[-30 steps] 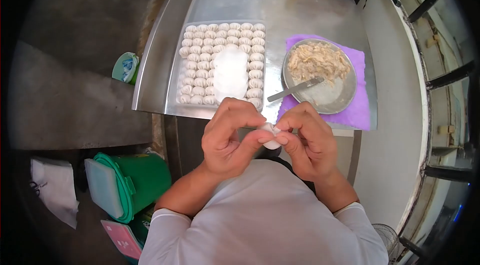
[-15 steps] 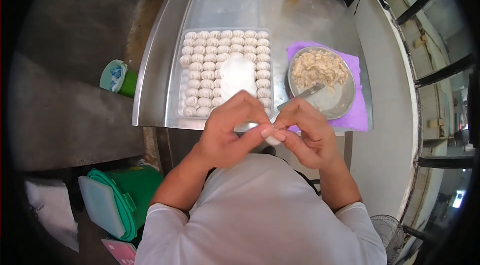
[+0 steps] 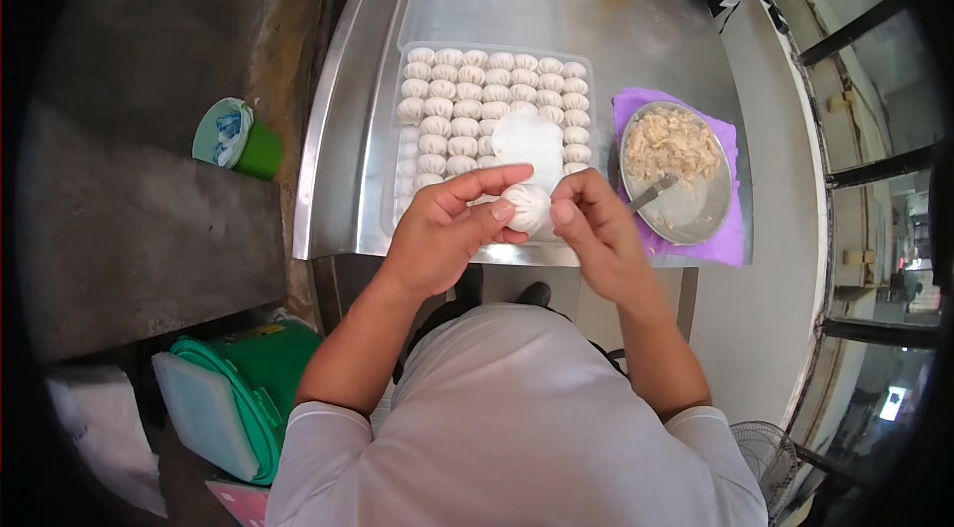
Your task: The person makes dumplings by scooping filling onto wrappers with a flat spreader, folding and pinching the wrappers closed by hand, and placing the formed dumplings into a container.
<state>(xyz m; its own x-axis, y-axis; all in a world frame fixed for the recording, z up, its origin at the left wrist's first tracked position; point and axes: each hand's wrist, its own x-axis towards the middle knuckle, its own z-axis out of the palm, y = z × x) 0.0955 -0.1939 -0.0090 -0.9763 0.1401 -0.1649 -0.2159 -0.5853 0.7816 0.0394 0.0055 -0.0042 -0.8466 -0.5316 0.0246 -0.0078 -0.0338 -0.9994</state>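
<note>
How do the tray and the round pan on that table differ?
The tray is rectangular and translucent; the pan is round and grey. The tray holds rows of pleated dumplings, the pan a loose filling. The tray has no cloth showing beneath it; the pan sits on a purple cloth. Both are on the metal table.

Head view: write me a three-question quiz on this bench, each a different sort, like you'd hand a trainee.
1. Multiple choice. What does the left hand hold?
A) a bottle of yellow liquid
B) a round, white, pleated dumpling
C) a clear plastic lid

2. True or false: the flat metal spreader rests across the rim of the round metal bowl.

3. Fill in the colour: the bowl of pale, chunky filling stands on a ____ cloth.

Key: 1 B; 2 true; 3 purple.
</note>
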